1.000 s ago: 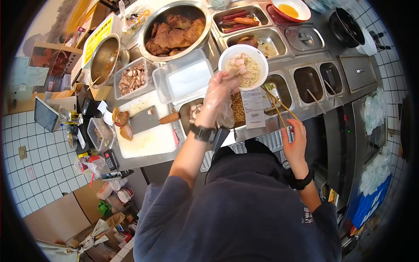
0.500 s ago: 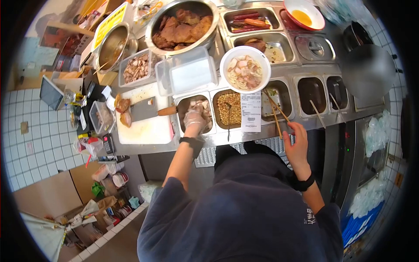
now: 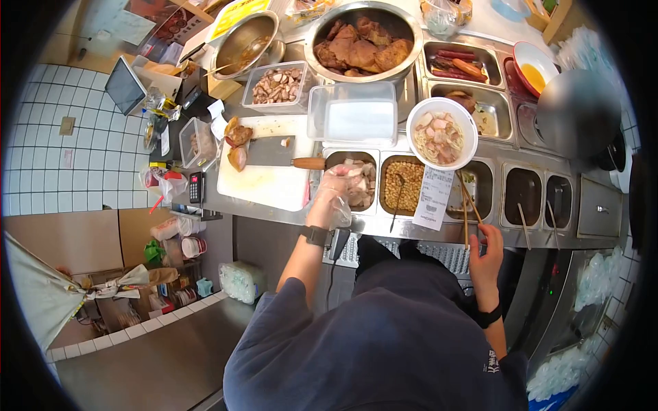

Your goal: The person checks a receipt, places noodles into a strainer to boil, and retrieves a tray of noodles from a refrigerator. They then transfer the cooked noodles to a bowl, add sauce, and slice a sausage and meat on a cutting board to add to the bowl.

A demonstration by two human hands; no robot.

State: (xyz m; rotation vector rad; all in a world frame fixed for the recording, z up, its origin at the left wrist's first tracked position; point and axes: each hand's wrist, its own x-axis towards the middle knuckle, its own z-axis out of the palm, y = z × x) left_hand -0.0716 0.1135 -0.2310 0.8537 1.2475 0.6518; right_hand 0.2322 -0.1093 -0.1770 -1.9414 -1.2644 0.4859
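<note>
My left hand point(image 3: 333, 183), in a clear plastic glove, is at the left side of a metal pan of pale chopped meat point(image 3: 360, 185). Its fingers are bent together by the pieces; what lies between them is hidden. My right hand point(image 3: 485, 255) is bare, its fingers apart and slightly curled, beside the lower ends of wooden chopsticks point(image 3: 467, 209) that lean out of a pan. A white bowl of noodles topped with meat pieces point(image 3: 442, 133) stands behind the pans, with a printed receipt point(image 3: 433, 198) hanging below it.
A cleaver point(image 3: 274, 152) and browned meat lie on a white cutting board point(image 3: 264, 188) at left. A pan of peanuts point(image 3: 403, 183) with a spoon adjoins the meat pan. Behind stand a clear plastic container point(image 3: 351, 113) and a large bowl of braised meat point(image 3: 363, 51).
The view has shifted, so the counter sits farther right. My left hand has drawn back from the middle of the meat pan to its left side. My right hand stays near the chopstick ends.
</note>
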